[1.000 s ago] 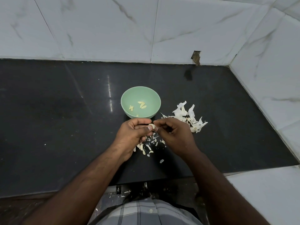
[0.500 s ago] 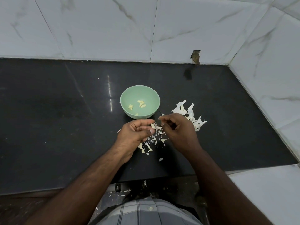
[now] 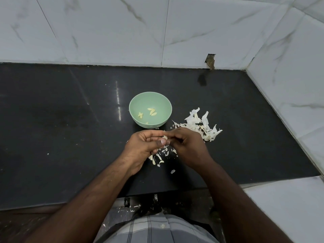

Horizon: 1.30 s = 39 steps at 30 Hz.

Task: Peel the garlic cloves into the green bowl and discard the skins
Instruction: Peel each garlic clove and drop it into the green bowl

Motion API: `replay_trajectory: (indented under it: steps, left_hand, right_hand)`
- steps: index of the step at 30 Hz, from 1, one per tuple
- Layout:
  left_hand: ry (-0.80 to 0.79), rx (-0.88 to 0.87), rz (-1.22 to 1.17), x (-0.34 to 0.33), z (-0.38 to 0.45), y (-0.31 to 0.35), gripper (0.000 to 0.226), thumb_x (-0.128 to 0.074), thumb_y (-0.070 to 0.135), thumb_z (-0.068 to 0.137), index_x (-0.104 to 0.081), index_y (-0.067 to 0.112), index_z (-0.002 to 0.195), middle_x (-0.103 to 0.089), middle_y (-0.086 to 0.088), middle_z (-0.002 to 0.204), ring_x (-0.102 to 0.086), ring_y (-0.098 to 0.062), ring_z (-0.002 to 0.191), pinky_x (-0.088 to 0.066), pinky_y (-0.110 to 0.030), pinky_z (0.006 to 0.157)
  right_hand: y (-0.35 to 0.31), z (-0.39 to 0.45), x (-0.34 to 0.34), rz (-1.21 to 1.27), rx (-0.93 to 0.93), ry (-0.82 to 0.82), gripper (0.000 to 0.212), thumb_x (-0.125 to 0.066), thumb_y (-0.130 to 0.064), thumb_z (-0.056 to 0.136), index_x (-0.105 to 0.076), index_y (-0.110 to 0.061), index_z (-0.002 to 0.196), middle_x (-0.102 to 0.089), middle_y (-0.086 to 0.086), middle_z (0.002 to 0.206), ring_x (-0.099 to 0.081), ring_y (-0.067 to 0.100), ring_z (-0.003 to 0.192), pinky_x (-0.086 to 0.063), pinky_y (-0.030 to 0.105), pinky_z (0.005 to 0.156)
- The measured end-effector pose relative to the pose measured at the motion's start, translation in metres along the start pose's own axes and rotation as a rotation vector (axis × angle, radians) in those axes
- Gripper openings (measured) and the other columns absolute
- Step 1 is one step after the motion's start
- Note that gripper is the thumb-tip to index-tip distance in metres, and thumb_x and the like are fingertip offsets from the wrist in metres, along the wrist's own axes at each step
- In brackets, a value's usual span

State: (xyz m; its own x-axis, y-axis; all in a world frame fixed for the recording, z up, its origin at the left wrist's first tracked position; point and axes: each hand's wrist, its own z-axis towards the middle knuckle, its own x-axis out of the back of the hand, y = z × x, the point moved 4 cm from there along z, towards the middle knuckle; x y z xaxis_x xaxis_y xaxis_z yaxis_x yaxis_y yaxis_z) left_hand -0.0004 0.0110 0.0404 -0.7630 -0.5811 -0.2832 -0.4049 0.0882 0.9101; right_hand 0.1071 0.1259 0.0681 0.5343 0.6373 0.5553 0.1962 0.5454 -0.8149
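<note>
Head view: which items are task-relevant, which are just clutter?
Job: green bowl with peeled cloves; garlic clove pinched between left hand and right hand; skins on countertop.
Lying about: wall hole; scraps on floor.

Dark polished surface [image 3: 52, 137]: a green bowl [image 3: 150, 99] sits mid-surface, a heap of skins [image 3: 201, 125] toward the right edge, smaller scraps [image 3: 158, 159] near the front edge.
</note>
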Motion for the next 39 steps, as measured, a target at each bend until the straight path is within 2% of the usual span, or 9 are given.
replay_trajectory:
  steps: [5, 8, 13, 17, 22, 25, 30, 35, 39]
  left_hand:
    - [0.007, -0.034, -0.024, -0.001, -0.002, 0.002, 0.029, -0.077, 0.011, 0.078, -0.075, 0.006, 0.107, -0.076, -0.014, 0.091, -0.064, -0.007, 0.071, -0.041, -0.015, 0.057]
    - [0.035, -0.050, -0.029, 0.000, 0.000, 0.002, 0.021, -0.074, 0.003, 0.083, -0.075, 0.008, 0.103, -0.076, -0.011, 0.084, -0.064, -0.009, 0.068, -0.041, -0.016, 0.056]
    - [0.054, -0.081, 0.007, 0.003, 0.000, 0.003, 0.019, -0.074, 0.000, 0.083, -0.077, 0.010, 0.099, -0.077, -0.013, 0.086, -0.065, -0.011, 0.072, -0.042, -0.018, 0.057]
    - [0.025, -0.085, 0.061, 0.005, -0.001, 0.005, 0.019, -0.076, 0.004, 0.083, -0.079, 0.011, 0.101, -0.077, -0.016, 0.092, -0.066, -0.010, 0.075, -0.041, -0.018, 0.059]
    - [0.022, -0.065, 0.010, 0.005, -0.002, 0.004, 0.018, -0.074, 0.003, 0.084, -0.077, 0.010, 0.100, -0.077, -0.015, 0.089, -0.065, -0.008, 0.070, -0.042, -0.017, 0.058]
    - [0.032, -0.042, -0.013, 0.006, -0.003, 0.002, 0.019, -0.074, 0.003, 0.084, -0.076, 0.007, 0.103, -0.076, -0.014, 0.087, -0.066, -0.008, 0.069, -0.043, -0.017, 0.058]
    - [0.030, -0.049, -0.008, 0.008, -0.003, 0.001, 0.019, -0.075, 0.005, 0.083, -0.076, 0.005, 0.103, -0.074, -0.011, 0.084, -0.062, -0.008, 0.067, -0.044, -0.016, 0.057]
    - [0.018, -0.057, 0.007, 0.008, -0.005, 0.002, 0.026, -0.078, 0.015, 0.077, -0.078, 0.010, 0.103, -0.074, -0.009, 0.085, -0.063, -0.009, 0.071, -0.045, -0.019, 0.061]
    - [0.017, -0.046, 0.003, 0.009, -0.005, 0.001, 0.019, -0.074, 0.008, 0.086, -0.080, 0.016, 0.102, -0.074, -0.009, 0.087, -0.063, -0.011, 0.075, -0.045, -0.019, 0.061]
  right_hand:
    - [0.006, -0.001, -0.004, 0.219, -0.103, 0.092, 0.028, -0.078, 0.000, 0.078, -0.078, -0.027, 0.085, -0.074, -0.005, 0.081, -0.069, 0.013, 0.080, -0.056, 0.038, 0.078]
    - [0.004, -0.001, -0.005, 0.304, -0.102, 0.112, 0.028, -0.079, 0.001, 0.077, -0.075, -0.027, 0.078, -0.074, 0.001, 0.078, -0.068, 0.016, 0.076, -0.056, 0.039, 0.076]
    - [-0.002, -0.002, -0.005, 0.302, -0.101, 0.003, 0.030, -0.074, 0.003, 0.082, -0.075, -0.024, 0.095, -0.072, -0.009, 0.082, -0.066, 0.006, 0.075, -0.052, 0.024, 0.073]
    - [-0.002, 0.000, -0.001, 0.120, -0.028, 0.000, 0.025, -0.074, -0.007, 0.082, -0.078, -0.026, 0.098, -0.073, -0.009, 0.086, -0.067, 0.010, 0.082, -0.055, 0.034, 0.077]
    - [-0.002, -0.001, -0.002, 0.224, -0.089, 0.031, 0.022, -0.078, -0.003, 0.081, -0.078, -0.024, 0.086, -0.075, -0.007, 0.081, -0.066, 0.006, 0.072, -0.054, 0.031, 0.071]
    - [0.001, -0.001, -0.003, 0.239, -0.109, 0.046, 0.027, -0.080, -0.006, 0.079, -0.075, -0.032, 0.078, -0.073, -0.008, 0.077, -0.066, 0.010, 0.071, -0.057, 0.040, 0.072]
    - [0.004, -0.001, -0.005, 0.242, -0.123, 0.017, 0.013, -0.075, -0.014, 0.081, -0.074, -0.027, 0.082, -0.073, -0.004, 0.080, -0.070, 0.023, 0.077, -0.059, 0.050, 0.076]
    - [0.003, 0.000, -0.005, 0.232, -0.127, -0.004, 0.009, -0.069, -0.017, 0.084, -0.069, -0.026, 0.083, -0.072, -0.001, 0.074, -0.070, 0.023, 0.073, -0.059, 0.050, 0.075]
    - [0.005, 0.002, -0.001, 0.196, -0.166, 0.064, 0.015, -0.070, -0.011, 0.086, -0.071, -0.025, 0.082, -0.071, -0.001, 0.073, -0.068, 0.019, 0.071, -0.059, 0.044, 0.072]
